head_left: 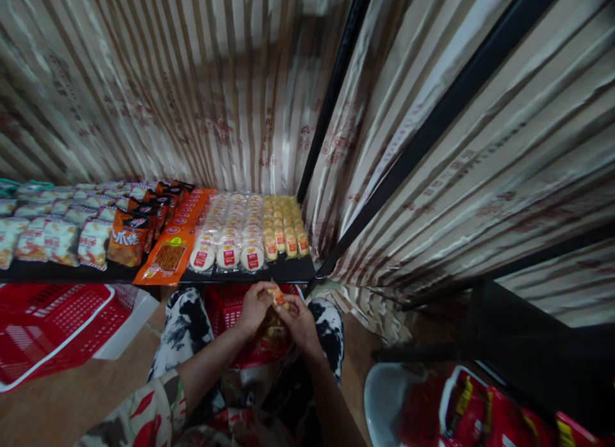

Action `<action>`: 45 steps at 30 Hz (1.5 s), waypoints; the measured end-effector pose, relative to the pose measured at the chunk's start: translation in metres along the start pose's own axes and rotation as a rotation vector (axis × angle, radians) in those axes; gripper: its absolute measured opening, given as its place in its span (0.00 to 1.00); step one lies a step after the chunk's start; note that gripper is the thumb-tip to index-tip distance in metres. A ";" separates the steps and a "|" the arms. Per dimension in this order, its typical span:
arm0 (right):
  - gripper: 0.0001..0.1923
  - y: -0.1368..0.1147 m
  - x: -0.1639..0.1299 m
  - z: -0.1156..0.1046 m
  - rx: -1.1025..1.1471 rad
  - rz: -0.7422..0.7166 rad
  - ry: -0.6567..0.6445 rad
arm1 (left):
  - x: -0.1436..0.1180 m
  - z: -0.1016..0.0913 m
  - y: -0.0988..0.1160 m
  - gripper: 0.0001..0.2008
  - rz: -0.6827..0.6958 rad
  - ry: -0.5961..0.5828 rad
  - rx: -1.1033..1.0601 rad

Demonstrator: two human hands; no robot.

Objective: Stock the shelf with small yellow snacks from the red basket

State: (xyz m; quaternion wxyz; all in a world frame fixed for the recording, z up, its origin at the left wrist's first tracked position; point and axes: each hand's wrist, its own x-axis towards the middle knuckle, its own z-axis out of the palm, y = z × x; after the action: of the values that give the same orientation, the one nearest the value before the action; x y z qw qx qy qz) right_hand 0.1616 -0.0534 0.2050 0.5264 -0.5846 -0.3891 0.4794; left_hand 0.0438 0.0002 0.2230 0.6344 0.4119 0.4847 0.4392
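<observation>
My left hand (253, 308) and my right hand (296, 319) meet just below the front edge of a black shelf (96, 272). Between their fingers they hold a small yellow snack packet (278, 297) with a red label. Right under the hands sits a red plastic basket (225, 309), between my knees. On the shelf above lie rows of round white wrapped cakes (229, 251) and, at their right, rows of matching small yellow packets (286, 226).
Orange flat packs (169, 255), dark orange bags (129, 239) and pale bags (52, 239) fill the shelf's left. Red baskets (52, 325) lie on the floor at left. A striped curtain (192, 82) and black frame posts (336, 82) stand behind. Red bags (480, 412) sit at lower right.
</observation>
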 end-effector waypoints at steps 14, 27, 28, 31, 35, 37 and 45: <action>0.17 -0.017 0.020 0.005 -0.810 -0.286 0.216 | 0.019 0.019 0.013 0.15 0.318 0.001 0.260; 0.22 -0.019 0.069 0.014 -0.798 -0.359 0.454 | 0.030 0.022 0.020 0.25 0.544 0.056 0.606; 0.22 -0.021 0.072 0.016 -0.799 -0.363 0.471 | 0.031 0.021 0.018 0.25 0.564 0.050 0.642; 0.23 -0.023 0.077 0.020 -0.778 -0.338 0.499 | 0.035 0.020 0.015 0.25 0.560 0.020 0.692; 0.22 -0.023 0.084 0.024 -0.761 -0.274 0.540 | 0.038 0.022 0.017 0.23 0.519 -0.043 0.656; 0.19 -0.023 0.088 0.024 -0.782 -0.268 0.545 | 0.039 0.023 0.018 0.23 0.509 -0.065 0.614; 0.18 -0.019 0.104 0.024 -0.765 -0.274 0.487 | 0.050 0.026 0.015 0.19 0.492 -0.089 0.634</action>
State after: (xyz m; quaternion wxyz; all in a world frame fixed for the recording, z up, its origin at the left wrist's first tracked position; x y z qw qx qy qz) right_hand 0.1639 0.0544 0.2088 0.4075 -0.7753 -0.4764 0.0769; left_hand 0.0741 0.0493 0.2291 0.3722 0.7095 0.4554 0.3883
